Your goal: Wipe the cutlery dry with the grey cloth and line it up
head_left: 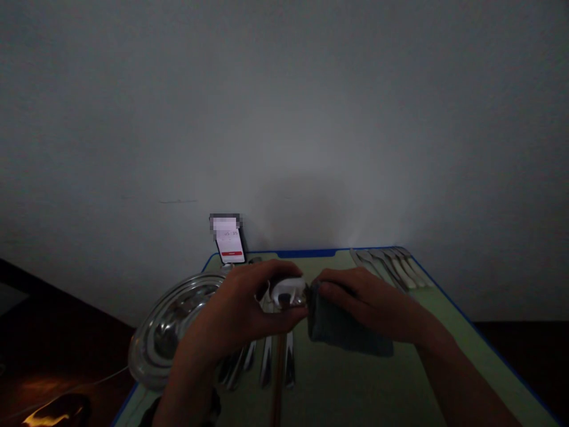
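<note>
My left hand (249, 296) is closed around a shiny, rounded silver metal piece (290, 293), held above the table between thumb and fingers. It looks like the bowl of a spoon or ladle, but the dim light keeps its full shape unclear. Against its right end, my right hand (355, 290) grips a folded grey-blue cloth (342, 332), which hangs below the fingers. Beneath my left hand lie several metal cutlery handles (265, 365), their far ends partly hidden by it. Among them lies a thin brown stick (278, 385), perhaps a chopstick.
A wide, shiny metal bowl (149, 350) sits at the table's left edge, partly behind my left forearm. A lit phone (231, 243) leans against the wall. Several forks and other cutlery (391, 267) lie in a row at the back right of the green, blue-edged table (355, 391).
</note>
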Motion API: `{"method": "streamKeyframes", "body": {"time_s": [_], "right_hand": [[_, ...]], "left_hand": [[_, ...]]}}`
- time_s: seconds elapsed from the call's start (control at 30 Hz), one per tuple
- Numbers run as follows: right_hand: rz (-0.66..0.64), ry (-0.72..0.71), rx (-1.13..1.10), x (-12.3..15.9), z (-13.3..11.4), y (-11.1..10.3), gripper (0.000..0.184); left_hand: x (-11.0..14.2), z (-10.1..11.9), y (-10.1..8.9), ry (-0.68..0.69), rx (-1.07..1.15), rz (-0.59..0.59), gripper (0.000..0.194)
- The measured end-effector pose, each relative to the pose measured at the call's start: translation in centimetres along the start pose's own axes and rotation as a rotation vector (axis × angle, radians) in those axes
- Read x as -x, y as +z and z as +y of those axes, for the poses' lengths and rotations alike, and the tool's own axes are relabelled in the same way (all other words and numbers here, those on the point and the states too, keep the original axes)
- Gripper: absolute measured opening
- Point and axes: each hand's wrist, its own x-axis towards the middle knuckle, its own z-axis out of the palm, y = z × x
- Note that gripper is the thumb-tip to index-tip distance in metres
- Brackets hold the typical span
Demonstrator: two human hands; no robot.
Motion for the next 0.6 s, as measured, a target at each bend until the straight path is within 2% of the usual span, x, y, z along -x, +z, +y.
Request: {"method": "streamKeyframes", "body": {"time_s": [0.13, 0.27, 0.33, 0.4, 0.6], "right_hand": [[-0.047, -0.002, 0.006, 0.47, 0.36, -0.42, 0.028], [-0.019, 0.02, 0.073, 0.56, 0.61, -0.47, 0.032], [-0.007, 0.012, 0.073, 0.43, 0.67, -0.46, 0.028], [0.004, -0.004, 0.073, 0.3, 0.68, -0.46, 0.023], [0.041, -0.049, 0.104, 0.22, 0.35, -0.07, 0.026]], "left_hand": [[0.1, -0.49, -0.3, -0.05, 0.024, -0.011, 0.032], [0.05, -0.66, -0.35, -0.08, 0.05, -0.026, 0.032], [0.03, -0.59, -0.29, -0.087, 0.065, -0.033, 0.032], [0.01, -0.47, -0.18, -0.086, 0.081, -0.041, 0.032], [-0.09, -0.11, 0.27, -0.04, 0.075, -0.038, 0.036]]}}
